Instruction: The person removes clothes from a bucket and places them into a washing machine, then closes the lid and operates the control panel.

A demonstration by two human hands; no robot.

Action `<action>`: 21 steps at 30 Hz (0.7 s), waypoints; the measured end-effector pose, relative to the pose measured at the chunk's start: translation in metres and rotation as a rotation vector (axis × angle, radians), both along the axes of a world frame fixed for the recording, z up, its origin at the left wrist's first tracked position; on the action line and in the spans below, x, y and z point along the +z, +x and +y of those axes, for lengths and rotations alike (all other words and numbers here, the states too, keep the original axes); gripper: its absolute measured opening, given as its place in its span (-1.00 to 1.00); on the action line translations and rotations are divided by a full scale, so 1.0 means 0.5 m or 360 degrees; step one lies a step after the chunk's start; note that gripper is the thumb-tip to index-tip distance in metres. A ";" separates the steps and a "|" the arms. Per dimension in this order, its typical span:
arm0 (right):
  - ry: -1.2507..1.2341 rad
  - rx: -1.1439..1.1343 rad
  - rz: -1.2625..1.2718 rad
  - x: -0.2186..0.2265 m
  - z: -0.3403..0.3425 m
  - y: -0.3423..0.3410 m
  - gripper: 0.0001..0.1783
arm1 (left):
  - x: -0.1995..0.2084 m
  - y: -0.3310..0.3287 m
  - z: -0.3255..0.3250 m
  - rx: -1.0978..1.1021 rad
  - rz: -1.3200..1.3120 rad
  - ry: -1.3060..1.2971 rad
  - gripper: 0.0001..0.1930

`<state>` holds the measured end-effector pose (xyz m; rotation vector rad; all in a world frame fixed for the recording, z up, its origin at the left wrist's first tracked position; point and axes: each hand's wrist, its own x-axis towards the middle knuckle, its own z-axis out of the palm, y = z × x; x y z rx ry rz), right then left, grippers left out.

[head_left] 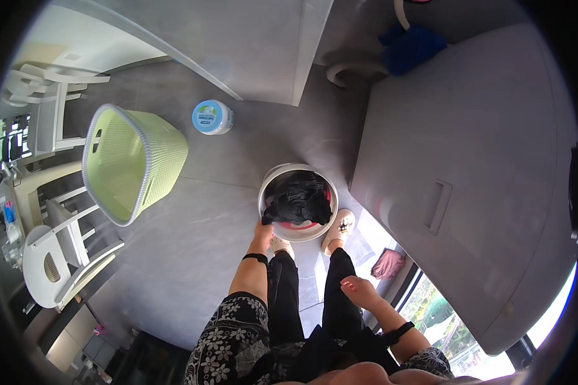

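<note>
A round white bucket (331, 232) stands just in front of my feet, and a crumpled heap of black cloth (298, 196) lies inside it. Something red and white shows beneath the heap. My left hand (262, 233) is closed at the bucket's near left rim, where a corner of the black cloth runs to my fingers; the fingertips are partly hidden. Held back above my right thigh, my right hand (361, 292) has its fingers curled, with nothing visible in them.
A pale green laundry basket (167, 154) stands to the left, near a blue-lidded tub (212, 117). White chairs (58, 263) line the left side. A large grey cabinet-like body (469, 154) rises on the right. A pinkish cloth (387, 264) lies by the window.
</note>
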<state>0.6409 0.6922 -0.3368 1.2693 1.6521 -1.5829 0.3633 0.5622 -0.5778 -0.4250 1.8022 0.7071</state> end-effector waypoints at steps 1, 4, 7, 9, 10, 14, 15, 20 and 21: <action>0.0007 -0.0016 -0.0030 0.002 0.003 0.006 -0.77 | -0.003 0.012 0.013 0.0062 0.0034 -0.0070 -0.54; 0.0116 0.0079 -0.0192 0.013 0.018 0.014 -0.78 | 0.032 0.037 0.044 0.0048 0.0014 0.0066 -0.58; 0.0183 0.0082 -0.0189 0.035 0.023 0.030 -0.78 | 0.113 0.048 0.114 -0.0031 -0.0092 0.0187 -0.68; 0.0255 0.0075 -0.0088 0.037 0.014 0.027 -0.77 | 0.156 0.037 0.139 -0.0061 -0.0017 0.0183 -0.71; 0.0262 0.0066 -0.0084 0.038 0.014 0.030 -0.77 | 0.182 0.044 0.159 -0.0060 0.0047 0.0196 -0.70; 0.0411 -0.0008 0.0039 0.034 0.021 0.012 -0.76 | 0.309 0.026 0.134 -0.0066 0.0158 0.0209 -0.68; 0.0470 -0.0146 0.0080 0.033 0.025 0.001 -0.75 | 0.347 0.016 0.111 -0.0127 0.0189 0.0178 -0.70; 0.0096 -0.0379 -0.0068 -0.033 0.043 -0.046 -0.51 | 0.607 -0.021 0.050 -0.0139 0.0199 0.0230 -0.71; 0.0115 -0.0399 -0.0043 -0.014 0.041 -0.064 -0.51 | 0.661 -0.033 0.037 -0.0183 0.0206 0.0245 -0.70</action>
